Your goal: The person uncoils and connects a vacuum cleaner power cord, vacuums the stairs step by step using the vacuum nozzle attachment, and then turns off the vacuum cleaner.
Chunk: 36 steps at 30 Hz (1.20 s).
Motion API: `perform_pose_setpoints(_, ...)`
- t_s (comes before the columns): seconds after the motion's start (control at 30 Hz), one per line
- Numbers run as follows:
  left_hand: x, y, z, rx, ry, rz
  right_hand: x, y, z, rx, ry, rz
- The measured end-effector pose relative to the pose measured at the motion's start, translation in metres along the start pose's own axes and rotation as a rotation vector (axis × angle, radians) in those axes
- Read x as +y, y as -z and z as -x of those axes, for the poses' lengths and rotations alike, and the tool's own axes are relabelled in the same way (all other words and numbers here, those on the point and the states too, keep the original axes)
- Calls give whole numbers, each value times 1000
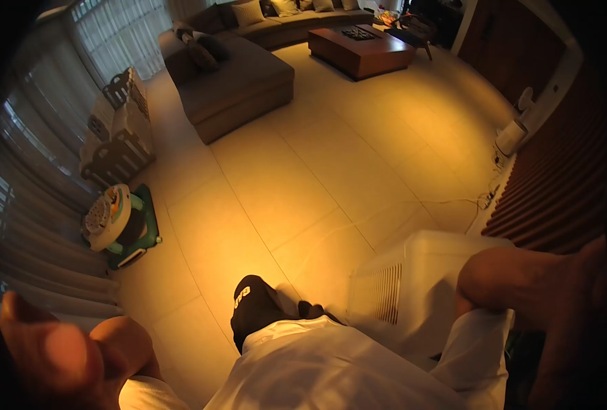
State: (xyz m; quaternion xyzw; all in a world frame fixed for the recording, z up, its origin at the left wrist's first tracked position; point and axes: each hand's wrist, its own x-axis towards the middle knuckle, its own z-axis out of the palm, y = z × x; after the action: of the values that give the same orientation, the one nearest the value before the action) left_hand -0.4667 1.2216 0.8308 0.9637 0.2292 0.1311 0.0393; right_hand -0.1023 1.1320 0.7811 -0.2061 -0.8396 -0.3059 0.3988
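Note:
My left hand point(47, 359) is raised close to the camera at the lower left. It is blurred, with the bent elbow behind it, and I cannot make out its fingers or anything in them. My right hand point(587, 280) is lifted at the dark right edge, its fingers lost in shadow, so what it touches does not show. White cloth of my shirt point(330, 372) and one dark trouser leg point(254, 301) with pale lettering fill the bottom middle. Beside my right arm stands a white boxy appliance point(419, 273) with a slatted vent.
A green and white baby walker point(115, 222) stands at left, near a folded play fence point(122, 130) and curtains point(37, 157). Farther off are a grey sofa point(238, 78) and a wooden coffee table point(358, 51). A cable point(447, 201) runs over the tiled floor point(249, 198).

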Motion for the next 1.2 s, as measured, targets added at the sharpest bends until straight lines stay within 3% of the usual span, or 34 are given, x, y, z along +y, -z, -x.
perform_pose_setpoints(0.07,-8,18,-42,-362,-153,125,18,-1,6,9,1,22)
perform_pose_setpoints(0.1,-18,-6,-54,-360,-155,115,26,-2,9,12,-6,35)
perform_pose_setpoints(0.13,-37,-57,-66,45,-182,158,35,-4,13,21,-18,49)
perform_pose_setpoints(0.2,-59,-144,-102,474,94,327,52,0,25,42,-75,106)
perform_pose_setpoints(0.23,-93,-183,-114,313,145,378,61,-1,32,54,-105,140)
perform_pose_setpoints(0.3,-160,-311,-84,-31,614,530,84,-10,49,67,-187,214)
perform_pose_setpoints(0.33,-209,-421,-24,-59,779,532,98,-21,58,72,-235,254)
perform_pose_setpoints(0.37,-256,-546,72,-354,811,241,111,-36,69,83,-296,295)
perform_pose_setpoints(0.4,-269,-603,106,-594,915,216,127,-56,84,106,-383,325)
perform_pose_setpoints(0.47,-272,-636,121,-779,1143,298,162,-111,118,206,-576,264)
perform_pose_setpoints(0.5,-276,-645,115,-769,1230,345,179,-136,152,228,-685,223)
perform_pose_setpoints(0.57,-291,-655,85,-669,1330,428,215,-214,211,124,-1091,394)
perform_pose_setpoints(0.6,-303,-661,65,-609,1363,472,220,-253,248,79,-1587,282)
perform_pose_setpoints(0.63,-314,-667,39,-534,1380,535,213,-284,303,-48,-1838,169)
perform_pose_setpoints(0.67,-330,-673,5,-422,1399,623,196,-311,362,-183,-1835,144)
perform_pose_setpoints(0.7,-345,-678,-30,-299,1407,790,169,-324,418,-841,-1960,212)
perform_pose_setpoints(0.73,-361,-673,-86,-132,1511,1380,135,-331,459,-1142,-1919,88)
perform_pose_setpoints(0.77,-376,-684,-111,-201,1393,1447,110,-334,475,-1295,-2048,-98)
perform_pose_setpoints(0.8,-391,-695,-138,-263,1271,1510,86,-328,475,-1183,-2044,-197)
perform_pose_setpoints(0.83,-409,-719,-152,-528,968,1032,58,-329,499,-1272,-2175,-299)
perform_pose_setpoints(0.87,-423,-722,-177,-779,939,944,53,-325,498,-1194,-2563,-397)
perform_pose_setpoints(0.9,-440,-735,-188,-904,425,639,47,-321,495,-1055,-2950,-514)
perform_pose_setpoints(0.97,-455,-768,-221,-1367,740,639,24,-320,512,-906,-3148,-478)
perform_pose_setpoints(1.03,-479,-804,-234,-1319,496,749,-35,-329,569,-47,-3581,-303)
perform_pose_setpoints(1.07,-483,-803,-256,-1284,378,801,50,-325,491,-223,-3489,-141)
perform_pose_setpoints(1.1,-497,-813,-294,-1309,480,700,60,-333,524,-104,-3599,-169)
perform_pose_setpoints(1.17,-499,-805,-363,-1224,598,615,13,-368,601,-167,-3118,-187)
perform_pose_setpoints(1.2,-502,-798,-395,-1168,636,581,39,-373,613,-138,-3113,-212)
